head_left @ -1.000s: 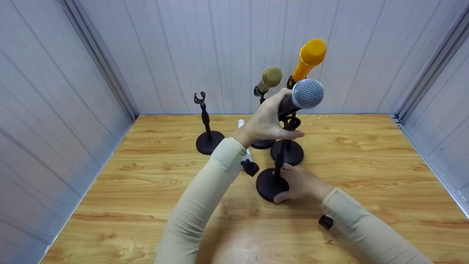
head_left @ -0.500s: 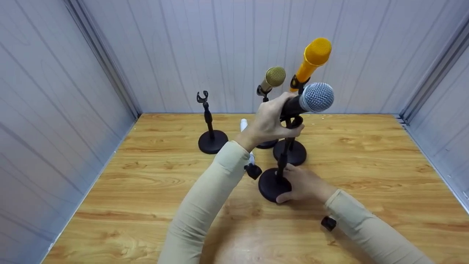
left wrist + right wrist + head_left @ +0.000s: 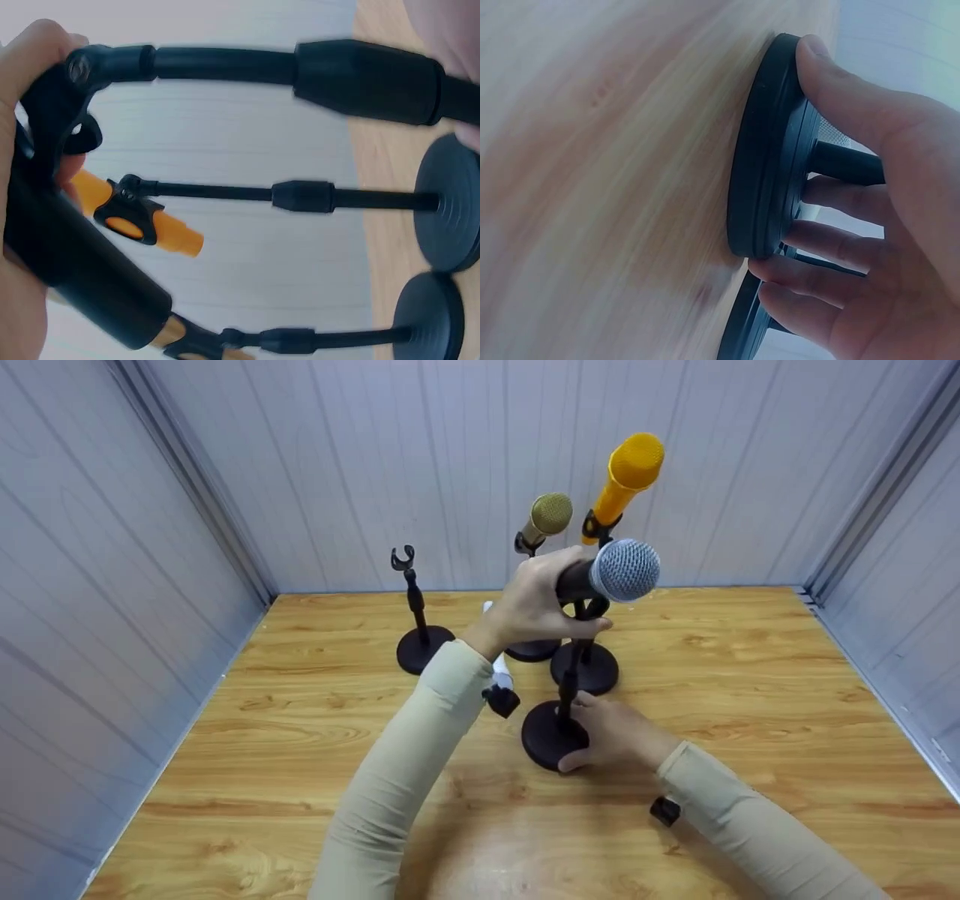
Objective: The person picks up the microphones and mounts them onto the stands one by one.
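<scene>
A black microphone (image 3: 575,583) with a silver mesh head is gripped by my left hand (image 3: 536,598), at the top of the nearest black desk stand (image 3: 568,686). In the left wrist view the microphone's black body (image 3: 86,259) slants beside the stand's clip (image 3: 52,112), and my left fingers wrap around both. My right hand (image 3: 619,733) holds the stand's round base (image 3: 769,165), thumb on its edge and fingers spread over its top side. The base sits on the wooden table. Part of the clip is hidden behind my left hand in the head view.
Behind stand a yellow microphone (image 3: 634,465) and a gold microphone (image 3: 550,516), each in its own stand. A stand with a bare clip (image 3: 416,600) is to the left. Under my left forearm lies a white object (image 3: 502,673). Wall panels (image 3: 360,472) border the table (image 3: 262,750).
The silver microphone head has dropped a little toward the stand and tilted nearer the camera, my left hand moving down with it. My right hand stays on the base. The head view shifts slightly.
</scene>
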A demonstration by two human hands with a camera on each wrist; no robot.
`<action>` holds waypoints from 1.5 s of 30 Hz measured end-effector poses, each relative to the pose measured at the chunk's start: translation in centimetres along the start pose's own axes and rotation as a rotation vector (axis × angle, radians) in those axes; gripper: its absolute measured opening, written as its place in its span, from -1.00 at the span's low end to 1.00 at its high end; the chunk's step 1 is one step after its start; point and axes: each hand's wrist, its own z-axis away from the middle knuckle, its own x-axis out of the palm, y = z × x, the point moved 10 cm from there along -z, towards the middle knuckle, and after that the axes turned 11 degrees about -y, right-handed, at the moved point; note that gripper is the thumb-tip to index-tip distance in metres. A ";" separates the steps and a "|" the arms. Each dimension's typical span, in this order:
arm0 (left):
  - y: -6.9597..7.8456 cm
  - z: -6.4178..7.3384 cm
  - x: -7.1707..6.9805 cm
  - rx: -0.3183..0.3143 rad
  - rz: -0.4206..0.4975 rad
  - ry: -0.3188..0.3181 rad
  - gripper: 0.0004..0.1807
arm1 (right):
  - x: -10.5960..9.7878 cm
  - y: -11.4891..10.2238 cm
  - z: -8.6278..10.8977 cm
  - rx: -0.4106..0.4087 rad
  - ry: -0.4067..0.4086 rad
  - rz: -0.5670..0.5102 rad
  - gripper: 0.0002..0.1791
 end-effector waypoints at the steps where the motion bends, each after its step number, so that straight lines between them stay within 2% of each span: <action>1: -0.1 -0.1 0.0 -0.005 0.012 -0.024 -0.30 | 0.1 0.0 -0.1 0.008 -0.004 -0.001 -0.08; 4: -0.4 -0.3 0.0 -0.023 0.019 -0.082 -0.23 | 0.3 -0.3 -0.3 0.004 -0.002 0.016 -0.09; 6: -0.3 -0.3 0.2 -0.016 0.013 -0.090 -0.25 | 0.4 -0.5 -0.3 -0.007 0.003 0.028 -0.09; 10: -0.1 0.2 0.4 -0.016 0.013 -0.047 -0.32 | 0.5 -0.8 -0.1 -0.028 0.018 0.027 -0.09; 14: 0.2 0.5 0.6 -0.023 -0.044 0.007 -0.35 | 0.5 -0.9 0.0 -0.033 0.026 0.021 -0.10; 17: 0.5 0.5 0.5 0.005 -0.075 0.043 -0.38 | 0.3 -0.9 0.2 -0.041 0.034 0.026 -0.12; 23: 1.1 0.4 0.4 0.075 -0.048 0.092 -0.46 | -0.1 -0.6 0.4 -0.052 0.045 0.009 -0.13; 27: 1.2 0.1 0.5 0.070 -0.029 0.082 -0.50 | -0.1 -0.5 0.6 -0.056 0.038 0.020 -0.12; 31: 1.3 0.0 0.4 0.065 -0.019 0.042 -0.51 | 0.0 -0.6 0.5 -0.058 0.028 0.027 -0.09; 37: 1.1 0.0 0.0 0.068 -0.014 -0.008 -0.30 | 0.2 -0.6 0.1 -0.039 0.008 0.009 -0.10; 41: 1.1 -0.1 0.0 0.072 -0.048 0.000 -0.30 | 0.0 -0.8 0.0 -0.056 0.030 0.028 -0.12; 45: 1.4 0.0 0.0 0.071 -0.096 0.037 -0.33 | -0.2 -1.1 0.1 -0.082 0.056 0.040 -0.15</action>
